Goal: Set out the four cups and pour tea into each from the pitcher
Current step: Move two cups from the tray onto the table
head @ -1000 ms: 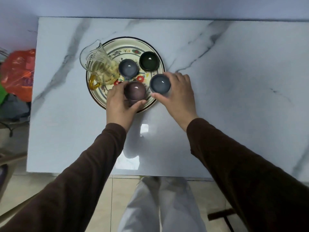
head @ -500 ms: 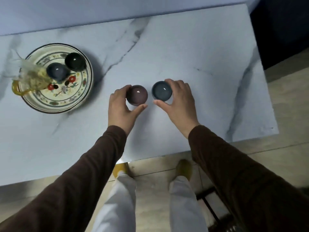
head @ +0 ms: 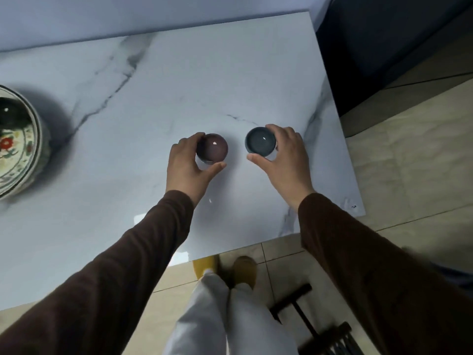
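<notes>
My left hand [head: 188,165] grips a small purple-brown cup [head: 213,149] by its sides on the white marble table [head: 204,80]. A short gap to its right, my right hand [head: 284,157] holds a blue-grey cup [head: 259,143] the same way. Both cups sit upright, low over or on the tabletop near its right end. At the far left edge the painted plate [head: 30,147] is partly cut off, with a dark cup [head: 10,115] on it. The pitcher is out of view.
The table's right edge [head: 340,139] lies just beyond my right hand, its front edge near my legs. A dark cabinet [head: 384,47] stands past the right edge. A black metal frame [head: 302,308] rests on the tiled floor below.
Both hands have carried the purple-brown and blue-grey cups off the plate and rightward along the table. The cups now stand further apart, and the plate has slid to the left edge of view.
</notes>
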A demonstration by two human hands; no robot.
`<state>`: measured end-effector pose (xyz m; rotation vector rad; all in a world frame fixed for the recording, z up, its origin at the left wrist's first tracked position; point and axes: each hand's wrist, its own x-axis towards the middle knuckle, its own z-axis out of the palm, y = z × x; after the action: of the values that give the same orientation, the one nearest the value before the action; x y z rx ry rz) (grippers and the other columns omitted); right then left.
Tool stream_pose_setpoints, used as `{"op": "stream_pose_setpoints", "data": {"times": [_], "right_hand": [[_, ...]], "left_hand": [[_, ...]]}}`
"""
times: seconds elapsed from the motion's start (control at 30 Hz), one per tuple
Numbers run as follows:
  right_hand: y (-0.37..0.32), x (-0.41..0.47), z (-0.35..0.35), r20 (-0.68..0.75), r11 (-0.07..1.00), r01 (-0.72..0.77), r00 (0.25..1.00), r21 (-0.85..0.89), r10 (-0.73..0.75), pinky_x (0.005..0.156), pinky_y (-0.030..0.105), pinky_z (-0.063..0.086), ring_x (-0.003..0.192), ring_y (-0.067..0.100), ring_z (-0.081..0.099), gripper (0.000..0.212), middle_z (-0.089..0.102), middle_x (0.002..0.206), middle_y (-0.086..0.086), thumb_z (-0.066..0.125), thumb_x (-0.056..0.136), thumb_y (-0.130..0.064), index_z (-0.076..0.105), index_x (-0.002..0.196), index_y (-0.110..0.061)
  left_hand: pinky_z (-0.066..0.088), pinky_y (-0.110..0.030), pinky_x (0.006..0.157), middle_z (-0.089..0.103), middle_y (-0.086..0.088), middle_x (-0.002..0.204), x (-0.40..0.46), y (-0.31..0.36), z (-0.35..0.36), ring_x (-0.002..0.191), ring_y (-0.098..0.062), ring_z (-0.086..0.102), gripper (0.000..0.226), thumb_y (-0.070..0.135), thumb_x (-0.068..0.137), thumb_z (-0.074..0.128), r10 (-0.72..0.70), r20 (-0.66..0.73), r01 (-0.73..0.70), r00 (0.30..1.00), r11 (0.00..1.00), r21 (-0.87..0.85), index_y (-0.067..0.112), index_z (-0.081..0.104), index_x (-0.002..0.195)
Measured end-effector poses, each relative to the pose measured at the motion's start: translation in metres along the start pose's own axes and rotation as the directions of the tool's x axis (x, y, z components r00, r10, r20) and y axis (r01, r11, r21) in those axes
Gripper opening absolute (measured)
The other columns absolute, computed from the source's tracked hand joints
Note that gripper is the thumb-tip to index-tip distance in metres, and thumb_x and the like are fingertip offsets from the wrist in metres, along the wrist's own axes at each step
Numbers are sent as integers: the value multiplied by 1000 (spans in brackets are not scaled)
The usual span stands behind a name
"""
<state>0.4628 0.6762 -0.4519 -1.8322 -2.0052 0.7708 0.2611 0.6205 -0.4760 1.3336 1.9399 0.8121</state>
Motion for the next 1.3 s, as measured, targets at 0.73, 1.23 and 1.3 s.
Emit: {"op": "stream_pose_setpoints", "data": {"times": [0.73, 1.23, 1.3], "right_hand": [[71, 118, 35, 98, 991, 119, 987, 65, -125, 97, 29, 38, 121, 24, 48, 67, 57, 128, 5, 80, 74, -39, 56, 131, -15], [54, 108, 22, 81, 986, 165, 983, -9, -164, 103, 30, 40, 124, 24, 44, 76, 46, 137, 5, 79, 76, -40, 46, 140, -15], [40, 98, 16, 57, 978, 206, 977, -25, -204, 98, 29, 41, 120, 23, 45, 67, 47, 133, 4, 77, 79, -38, 50, 136, -17]], "left_hand": [[36, -28, 98, 54, -4, 122, 78, 2, 68, 116, -26, 43, 68, 34, 71, 78, -109, -97, 124, 989, 978, 168, 22, 52, 133], [31, -29, 107, 47, -7, 137, 65, 1, 52, 126, -28, 39, 78, 35, 79, 74, -100, -83, 117, 992, 965, 235, 16, 38, 146], [31, -27, 105, 48, -6, 137, 51, 1, 38, 126, -27, 39, 70, 30, 82, 72, -106, -115, 130, 988, 963, 236, 15, 42, 143]]}}
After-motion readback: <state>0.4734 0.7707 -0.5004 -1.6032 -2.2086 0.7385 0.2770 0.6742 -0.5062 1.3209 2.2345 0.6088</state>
